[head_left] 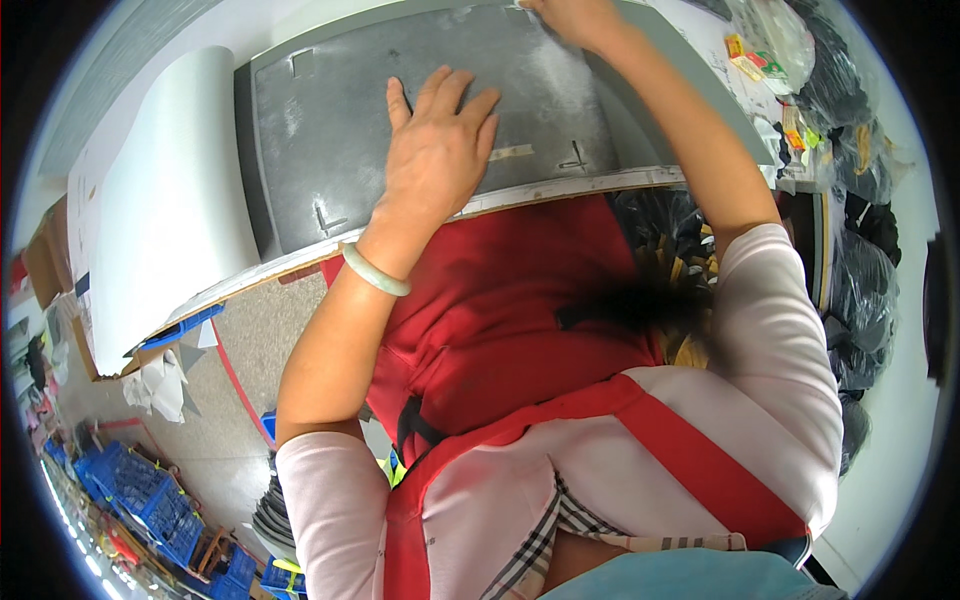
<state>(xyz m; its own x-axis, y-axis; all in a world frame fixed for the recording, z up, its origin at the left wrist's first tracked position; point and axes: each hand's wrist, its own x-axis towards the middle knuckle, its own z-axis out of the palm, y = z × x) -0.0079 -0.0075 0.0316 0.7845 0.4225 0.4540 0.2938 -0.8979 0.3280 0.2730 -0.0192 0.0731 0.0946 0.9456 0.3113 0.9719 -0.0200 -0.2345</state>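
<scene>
A dark grey sheet (340, 130) with chalky white smudges and small corner marks lies on the work table. My left hand (435, 150) rests flat on its middle, fingers spread, and holds nothing. A pale bangle (375, 270) circles the left wrist. At the far edge of the sheet, my right hand (578, 20) is bent with its fingers drawn together near a corner mark. The picture's top edge cuts that hand off, so whatever is between its fingertips cannot be made out. Left of the dark sheet, a large white sheet (175, 200) curls up in a roll.
The table's front edge (570, 187) runs close to my red apron (500, 300). Plastic bags (860, 310) and small boxes (755, 62) crowd the right side. Blue crates (145, 495) stand on the floor at lower left, with scraps of white paper (160, 385) nearer the table.
</scene>
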